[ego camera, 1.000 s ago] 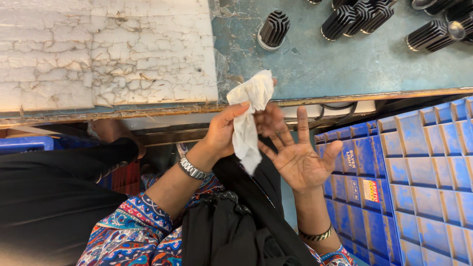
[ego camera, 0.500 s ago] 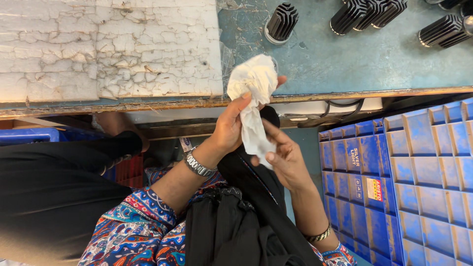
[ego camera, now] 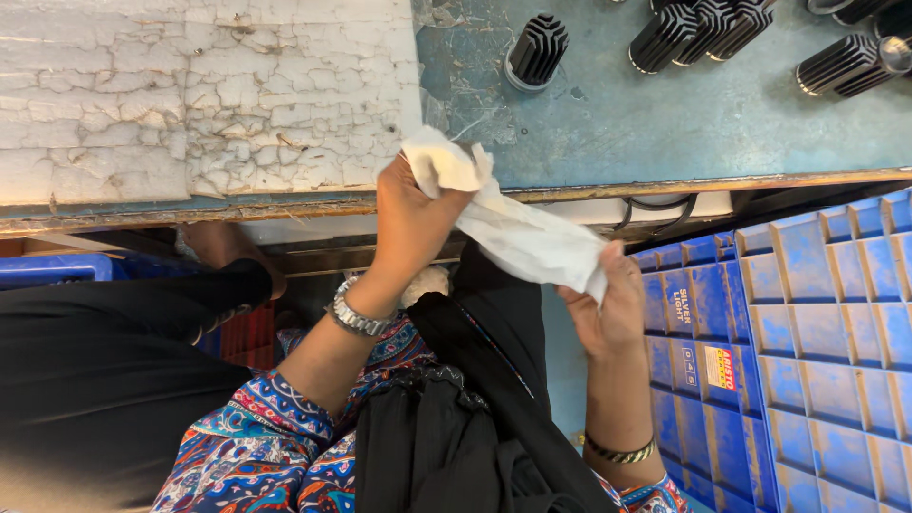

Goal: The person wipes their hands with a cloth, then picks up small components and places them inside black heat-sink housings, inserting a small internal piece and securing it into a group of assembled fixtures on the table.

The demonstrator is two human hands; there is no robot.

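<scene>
Two hands, one white cloth (ego camera: 518, 228).
I see my left hand (ego camera: 410, 223) and right hand (ego camera: 608, 309) each clenched on an end.

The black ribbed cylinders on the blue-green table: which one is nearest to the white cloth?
The black ribbed cylinder that stands alone, just above the white cloth held by both hands. The other black ribbed cylinders lie grouped farther right, near the table's top edge.
</scene>
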